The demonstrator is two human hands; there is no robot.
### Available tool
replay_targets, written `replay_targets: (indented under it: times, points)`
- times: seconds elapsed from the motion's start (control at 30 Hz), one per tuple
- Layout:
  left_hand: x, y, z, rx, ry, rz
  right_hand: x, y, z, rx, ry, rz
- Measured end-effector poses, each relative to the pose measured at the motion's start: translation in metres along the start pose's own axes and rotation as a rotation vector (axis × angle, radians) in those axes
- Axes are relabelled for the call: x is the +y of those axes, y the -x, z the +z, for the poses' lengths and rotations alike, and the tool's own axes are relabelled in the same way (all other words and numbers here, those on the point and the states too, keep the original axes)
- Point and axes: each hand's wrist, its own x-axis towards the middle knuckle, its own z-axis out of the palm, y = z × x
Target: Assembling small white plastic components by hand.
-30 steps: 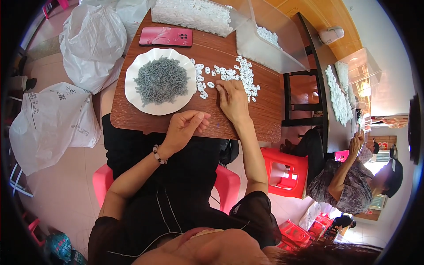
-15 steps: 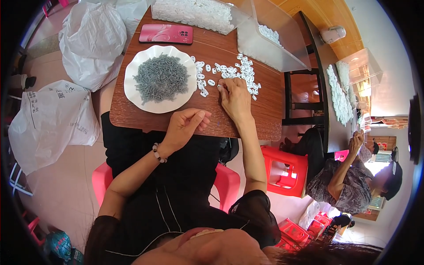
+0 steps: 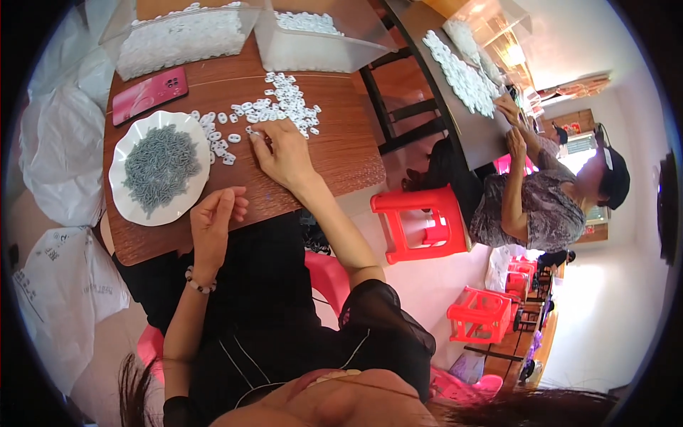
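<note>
My right hand [image 3: 286,158] rests at the near side of a spread of small white plastic pieces with two dark holes [image 3: 284,99]. Its thumb and forefinger are pinched at one white piece [image 3: 250,131]. Nearer to me, my left hand [image 3: 215,226] hovers by the table edge, fingers curled and thumb against the forefinger; whatever may be between them is hidden. To its left stands a scalloped white plate [image 3: 119,193] heaped with short grey plastic plugs [image 3: 162,167]. Several white pieces lie between the plate and my right hand.
A pink phone [image 3: 149,96] lies behind the plate on the brown table [image 3: 341,128]. Clear bins [image 3: 181,43] of white pieces stand at the back. White sacks [image 3: 67,156] flank the left. A red stool [image 3: 420,224] and a co-worker [image 3: 533,206] at another table are on the right.
The whole view has turned, so the table now appears farther left and more of the room shows at right. Both hands keep nearly the same places over the table.
</note>
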Motion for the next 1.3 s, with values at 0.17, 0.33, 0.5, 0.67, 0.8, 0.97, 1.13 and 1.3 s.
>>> replay_targets:
  times: [0.17, 0.33, 0.5, 0.67, 0.8, 0.97, 1.13, 1.3]
  points:
    - [0.039, 0.005, 0.004, -0.067, -0.154, -0.018, -0.003, 0.006, 0.003, 0.004, -0.089, 0.104]
    - [0.086, -0.012, -0.015, 0.181, -1.178, 0.613, -0.004, 0.012, -0.004, 0.036, -0.116, 0.129]
    - [0.087, -0.023, -0.058, 0.245, -1.478, 0.448, -0.004, 0.019, 0.01, 0.087, -0.202, 0.063]
    - [0.079, -0.029, -0.073, 0.223, -1.542, 0.339, -0.007, 0.018, 0.013, 0.078, -0.187, -0.038]
    - [0.081, -0.032, -0.078, 0.229, -1.455, 0.353, -0.009, 0.018, 0.013, 0.077, -0.208, -0.076]
    - [0.082, -0.033, -0.075, 0.282, -1.386, 0.226, -0.01, 0.018, 0.012, 0.083, -0.223, -0.095]
    - [0.078, -0.04, -0.083, 0.238, -1.364, 0.244, -0.011, 0.017, 0.006, 0.092, -0.215, -0.108]
    - [0.084, -0.035, -0.074, 0.271, -1.145, 0.216, -0.011, 0.019, 0.013, 0.113, -0.266, -0.057]
